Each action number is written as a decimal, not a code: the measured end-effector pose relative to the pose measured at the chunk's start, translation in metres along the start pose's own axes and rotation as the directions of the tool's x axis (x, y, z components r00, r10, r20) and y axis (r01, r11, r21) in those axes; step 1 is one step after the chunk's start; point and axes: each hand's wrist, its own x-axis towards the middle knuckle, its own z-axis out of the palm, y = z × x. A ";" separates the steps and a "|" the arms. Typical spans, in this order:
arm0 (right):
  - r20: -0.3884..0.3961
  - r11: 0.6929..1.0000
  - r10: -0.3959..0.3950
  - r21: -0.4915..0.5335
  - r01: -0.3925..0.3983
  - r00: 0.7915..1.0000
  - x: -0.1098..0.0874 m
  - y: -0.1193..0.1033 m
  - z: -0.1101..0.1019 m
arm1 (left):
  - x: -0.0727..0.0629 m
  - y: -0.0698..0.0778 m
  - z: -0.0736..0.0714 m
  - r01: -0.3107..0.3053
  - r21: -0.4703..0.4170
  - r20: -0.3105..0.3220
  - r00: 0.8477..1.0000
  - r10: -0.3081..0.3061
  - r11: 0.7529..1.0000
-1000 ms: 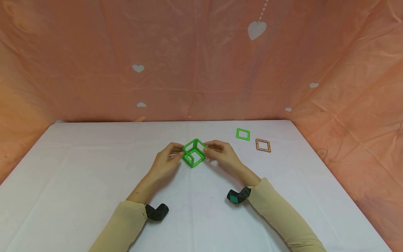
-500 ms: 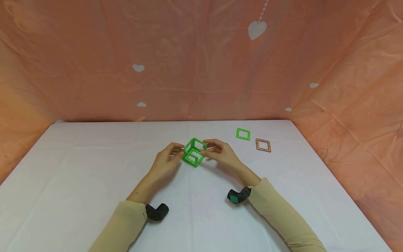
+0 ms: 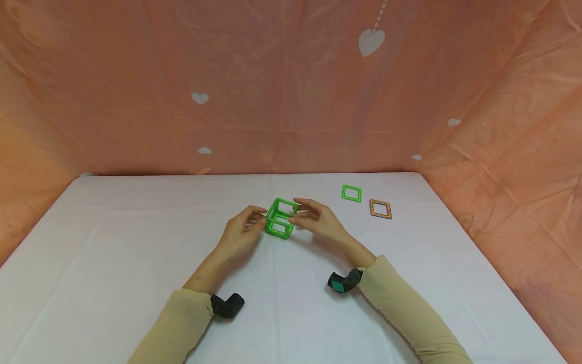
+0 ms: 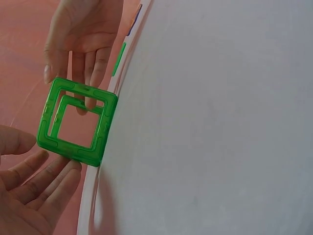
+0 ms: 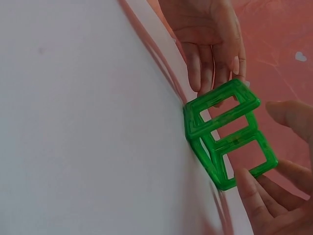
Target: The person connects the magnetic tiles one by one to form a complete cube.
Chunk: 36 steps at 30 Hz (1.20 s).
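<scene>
Several green square magnetic tiles are joined into a cube frame with an open side, held between both hands just over the table. My left hand holds its left side, thumb in front and fingers behind. On the right, my right hand has its thumb and fingertips at the cube's right edge. Seen from the left wrist, one square face of the cube fronts the camera, a second square showing through it. The right wrist view shows the cube tilted, fingertips at its lower edge.
A loose green square tile and an orange square tile lie flat at the back right of the white table. An orange curtain with pale hearts hangs behind and beside the table.
The cube frame has turned between the fingers, its near corner swinging to the right. My right fingers have shifted slightly along its edge; the left hand is nearly still. The loose tiles stay put.
</scene>
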 end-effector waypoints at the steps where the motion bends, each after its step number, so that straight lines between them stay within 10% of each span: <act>1: 0.002 1.000 -0.002 0.001 0.002 1.000 0.000 0.000 0.000 | 0.000 0.000 0.000 0.001 0.000 0.000 1.000 -0.001 1.000; 36: 0.099 0.999 -0.009 -0.033 0.012 0.995 0.005 0.000 -0.001 | 0.003 0.005 0.007 0.065 0.059 0.051 0.996 -0.068 0.996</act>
